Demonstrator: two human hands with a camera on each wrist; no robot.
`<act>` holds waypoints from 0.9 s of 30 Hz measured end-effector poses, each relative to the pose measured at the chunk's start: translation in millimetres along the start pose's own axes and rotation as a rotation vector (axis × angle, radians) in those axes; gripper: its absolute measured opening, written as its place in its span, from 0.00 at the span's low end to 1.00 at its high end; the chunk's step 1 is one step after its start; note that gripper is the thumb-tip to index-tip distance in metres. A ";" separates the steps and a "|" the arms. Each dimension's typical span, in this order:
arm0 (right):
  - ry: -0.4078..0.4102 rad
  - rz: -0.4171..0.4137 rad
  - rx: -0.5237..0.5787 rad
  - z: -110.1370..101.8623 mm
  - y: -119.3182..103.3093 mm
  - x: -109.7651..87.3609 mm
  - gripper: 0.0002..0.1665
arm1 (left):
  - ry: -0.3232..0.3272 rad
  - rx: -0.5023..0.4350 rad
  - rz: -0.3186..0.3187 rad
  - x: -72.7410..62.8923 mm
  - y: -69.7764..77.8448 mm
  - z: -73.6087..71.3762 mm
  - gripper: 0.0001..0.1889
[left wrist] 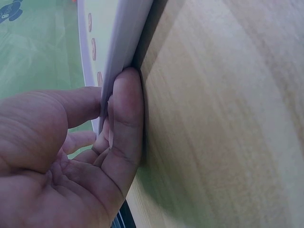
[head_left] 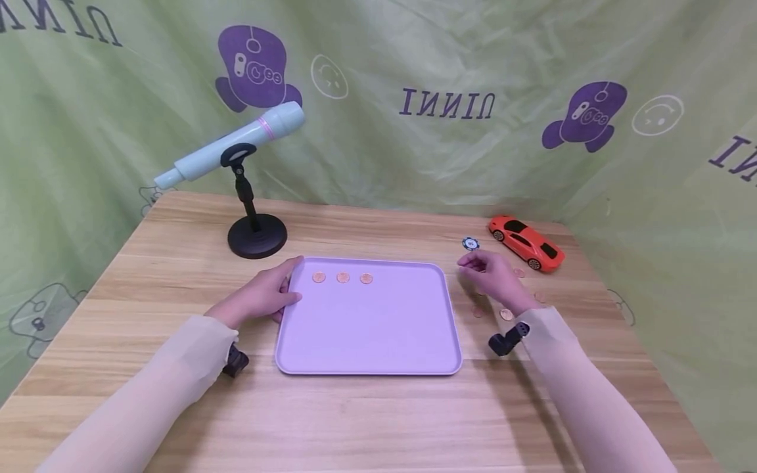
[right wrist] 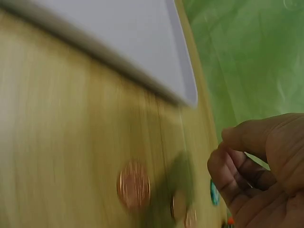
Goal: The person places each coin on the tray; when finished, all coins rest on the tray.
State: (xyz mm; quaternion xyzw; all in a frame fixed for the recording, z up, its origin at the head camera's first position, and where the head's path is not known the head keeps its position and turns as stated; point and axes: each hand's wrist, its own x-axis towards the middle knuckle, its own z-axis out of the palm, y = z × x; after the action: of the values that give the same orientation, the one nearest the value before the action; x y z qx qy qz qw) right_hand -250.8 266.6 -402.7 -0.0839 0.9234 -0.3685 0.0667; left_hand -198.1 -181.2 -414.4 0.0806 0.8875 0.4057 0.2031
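My left hand (head_left: 264, 293) grips the left rim of a light purple tray (head_left: 378, 335), thumb over the edge and fingers beneath it. In the left wrist view, one finger (left wrist: 127, 97) lies between the rim and the wooden table. Three copper coins sit in a row near the tray's far left, among them a middle coin (head_left: 343, 278). Just right of the tray, above the table, is my right hand (head_left: 492, 276), its thumb and index fingertips brought together; I cannot tell whether something is between them. Several loose coins lie below it, including a coin (right wrist: 134, 185).
A blue poker chip (head_left: 470, 244) and an orange toy car (head_left: 526, 243) are at the back right. At the back left, a pale blue microphone (head_left: 236, 146) rests on a black stand (head_left: 257, 235). A green printed curtain (head_left: 378, 164) hangs behind the table (head_left: 331, 420).
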 end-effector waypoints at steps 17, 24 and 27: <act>0.000 0.126 -0.087 -20.4 35.8 -7.0 0.16 | 0.001 0.001 -0.005 -1.2 0.8 1.0 0.43; -0.037 0.162 -0.116 -22.2 36.3 -5.6 0.17 | -0.001 0.005 -0.003 -0.9 0.3 0.3 0.42; -0.045 0.173 -0.120 -22.9 35.9 -5.4 0.18 | -0.001 0.006 0.002 -0.6 0.9 0.6 0.42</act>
State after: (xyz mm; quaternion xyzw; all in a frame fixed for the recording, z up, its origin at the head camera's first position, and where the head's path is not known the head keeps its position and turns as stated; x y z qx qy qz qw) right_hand -253.6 308.7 -410.7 -0.0161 0.9459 -0.3034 0.1138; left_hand -197.3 -180.4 -413.9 0.0821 0.8887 0.4030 0.2028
